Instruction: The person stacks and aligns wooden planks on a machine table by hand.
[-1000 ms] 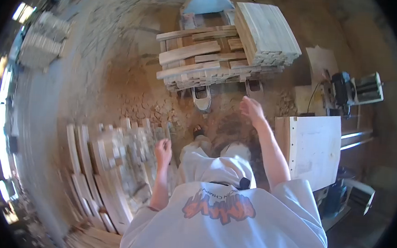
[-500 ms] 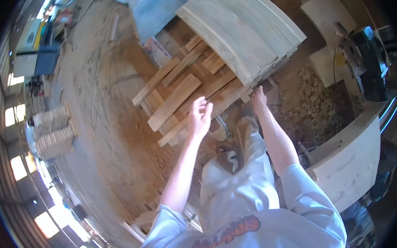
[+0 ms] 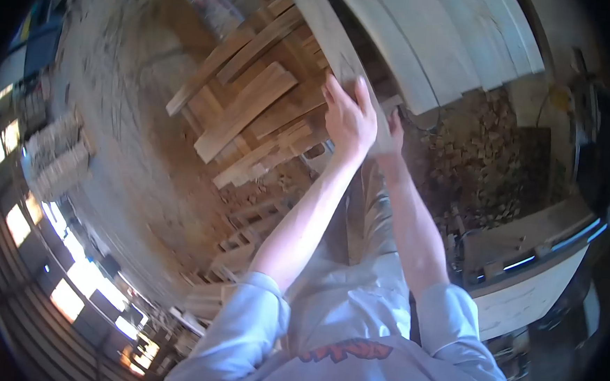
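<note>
A long pale wooden plank (image 3: pixel 342 42) runs away from me, tilted, from between my hands to the top of the view. My left hand (image 3: pixel 351 123) is on its left side, thumb on the face and fingers at the edge. My right hand (image 3: pixel 393 141) is at the near end on the right side, its fingers partly hidden by the wood. Right of the plank lies a stack of wide pale boards (image 3: pixel 432 45). Shorter brown wood pieces (image 3: pixel 247 110) lie in a crossed pile to the left.
Many small offcuts (image 3: pixel 489 156) cover the floor at the right. A pale panel (image 3: pixel 529 295) stands at the lower right, beside dark machinery (image 3: pixel 594 145). Bundled wood (image 3: pixel 56 151) sits at the far left. More wood pieces (image 3: pixel 238 249) lie near my left forearm.
One plank has come away from the board stack and is between my hands. My left hand has moved right and forward onto it. The view has shifted, with the stack now farther right.
</note>
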The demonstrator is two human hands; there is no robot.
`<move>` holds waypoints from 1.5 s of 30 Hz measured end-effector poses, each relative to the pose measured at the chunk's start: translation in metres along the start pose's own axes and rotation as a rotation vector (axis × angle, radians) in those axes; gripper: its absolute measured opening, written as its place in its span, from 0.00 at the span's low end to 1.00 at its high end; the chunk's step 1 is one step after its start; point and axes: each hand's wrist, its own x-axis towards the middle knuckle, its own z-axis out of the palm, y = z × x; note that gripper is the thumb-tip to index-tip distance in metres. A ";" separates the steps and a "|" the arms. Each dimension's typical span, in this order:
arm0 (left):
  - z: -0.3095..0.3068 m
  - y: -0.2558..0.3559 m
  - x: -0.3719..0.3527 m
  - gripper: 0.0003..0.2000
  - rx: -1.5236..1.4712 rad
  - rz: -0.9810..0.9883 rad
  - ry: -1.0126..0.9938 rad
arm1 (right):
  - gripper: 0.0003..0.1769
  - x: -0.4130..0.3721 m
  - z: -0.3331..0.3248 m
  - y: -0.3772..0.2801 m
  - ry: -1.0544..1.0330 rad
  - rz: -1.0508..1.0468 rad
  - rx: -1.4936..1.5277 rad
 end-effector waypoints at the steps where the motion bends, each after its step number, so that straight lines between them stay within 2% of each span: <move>1: -0.011 -0.021 -0.016 0.30 -0.027 0.032 -0.030 | 0.27 -0.019 -0.013 0.014 -0.010 0.023 -0.161; 2: -0.021 -0.046 -0.039 0.30 0.005 0.059 -0.049 | 0.25 -0.037 -0.027 0.027 -0.024 0.044 -0.323; 3: -0.040 -0.056 -0.059 0.29 0.035 0.002 -0.161 | 0.25 -0.034 -0.065 0.048 0.032 0.088 -0.339; 4: -0.049 -0.074 -0.081 0.28 -0.027 0.029 -0.160 | 0.25 -0.043 -0.092 0.057 0.111 0.244 -0.283; 5: -0.061 -0.089 -0.104 0.27 -0.040 -0.016 -0.237 | 0.27 -0.044 -0.116 0.059 0.257 0.397 -0.448; 6: -0.071 -0.096 -0.123 0.27 0.050 0.030 -0.267 | 0.28 -0.043 -0.121 0.063 0.307 0.441 -0.481; 9: -0.090 -0.096 -0.158 0.35 0.063 0.080 -0.158 | 0.30 -0.016 -0.088 0.076 0.242 0.368 -0.399; 10: -0.087 -0.097 -0.164 0.35 0.063 0.047 -0.135 | 0.31 -0.005 -0.077 0.077 0.232 0.350 -0.384; 12: -0.081 -0.094 -0.178 0.37 0.156 -0.149 -0.147 | 0.32 -0.008 -0.063 0.077 0.222 0.322 -0.384; 16: -0.128 -0.095 -0.201 0.38 0.159 -0.093 -0.174 | 0.34 -0.066 -0.058 0.091 0.197 0.277 -0.399; 20: -0.216 -0.075 -0.230 0.39 0.117 0.071 -0.145 | 0.37 -0.150 -0.025 0.106 0.121 0.193 -0.374; 23: -0.285 -0.053 -0.254 0.39 0.116 0.257 -0.189 | 0.39 -0.230 0.002 0.124 0.032 0.081 -0.312; 25: -0.331 -0.028 -0.274 0.39 0.219 0.366 -0.287 | 0.40 -0.286 0.019 0.137 -0.026 0.000 -0.272; 27: -0.373 -0.009 -0.284 0.38 0.208 0.530 -0.270 | 0.41 -0.331 0.042 0.147 -0.100 -0.100 -0.225; 30: -0.422 0.016 -0.299 0.36 0.288 0.652 -0.369 | 0.43 -0.392 0.069 0.156 -0.159 -0.265 -0.145; 31: -0.430 0.026 -0.302 0.35 0.357 0.759 -0.280 | 0.44 -0.410 0.073 0.157 -0.163 -0.323 -0.096; 32: -0.436 0.037 -0.308 0.35 0.397 0.804 -0.286 | 0.52 -0.450 0.089 0.153 -0.245 -0.363 -0.161; 33: -0.438 0.049 -0.315 0.35 0.437 0.845 -0.290 | 0.57 -0.458 0.068 0.151 -0.395 -0.339 -0.167; 35: -0.437 0.071 -0.327 0.32 0.435 0.972 -0.369 | 0.56 -0.460 0.042 0.147 -0.475 -0.409 -0.132; 36: -0.431 0.079 -0.331 0.32 0.410 1.024 -0.391 | 0.54 -0.463 0.043 0.142 -0.347 -0.440 -0.015; 41: -0.373 0.150 -0.374 0.38 0.357 1.316 -0.508 | 0.49 -0.522 0.000 0.068 -0.424 -0.693 0.040; 43: -0.332 0.193 -0.398 0.40 0.351 1.442 -0.547 | 0.49 -0.553 -0.016 0.030 -0.255 -0.818 0.065; 45: -0.274 0.239 -0.433 0.42 0.228 1.584 -0.684 | 0.48 -0.577 -0.045 -0.010 -0.218 -0.847 0.137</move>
